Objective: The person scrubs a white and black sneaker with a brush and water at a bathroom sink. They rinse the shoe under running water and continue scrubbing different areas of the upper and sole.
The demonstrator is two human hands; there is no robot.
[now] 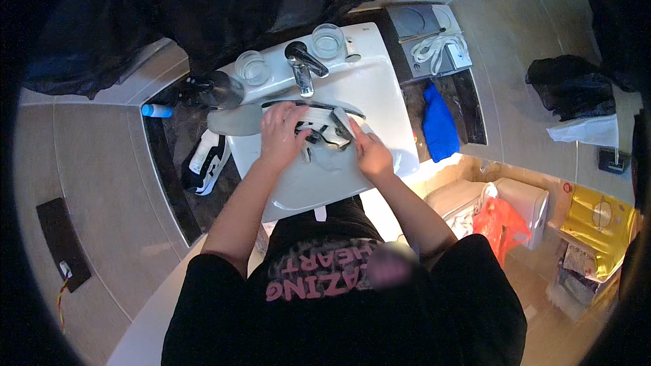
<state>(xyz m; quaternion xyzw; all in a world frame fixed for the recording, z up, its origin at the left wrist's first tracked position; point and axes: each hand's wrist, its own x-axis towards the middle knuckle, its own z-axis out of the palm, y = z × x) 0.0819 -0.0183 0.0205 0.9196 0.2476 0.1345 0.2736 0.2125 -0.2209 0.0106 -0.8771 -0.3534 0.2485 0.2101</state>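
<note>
A black-and-white shoe [325, 124] lies on its side over the white washbasin [305, 188], its pale sole partly hidden. My left hand [285, 134] grips the shoe near its middle, the thumb bent over the upper. In my right hand [374, 155] is a brush [344, 121], pressed against the shoe's right end; which part of the shoe that is cannot be told. The chrome and black faucet [305, 68] stands just behind the shoe. A second black-and-white shoe [207, 161] rests on the dark counter left of the basin.
Two glass cups [252, 67] flank the faucet. A dark bottle [218, 90] stands at the basin's back left. White shoelaces [437, 48] lie on a grey box [396, 23] at the back right, with a blue cloth [439, 124] nearer. Low at right is a red plastic bag [501, 226].
</note>
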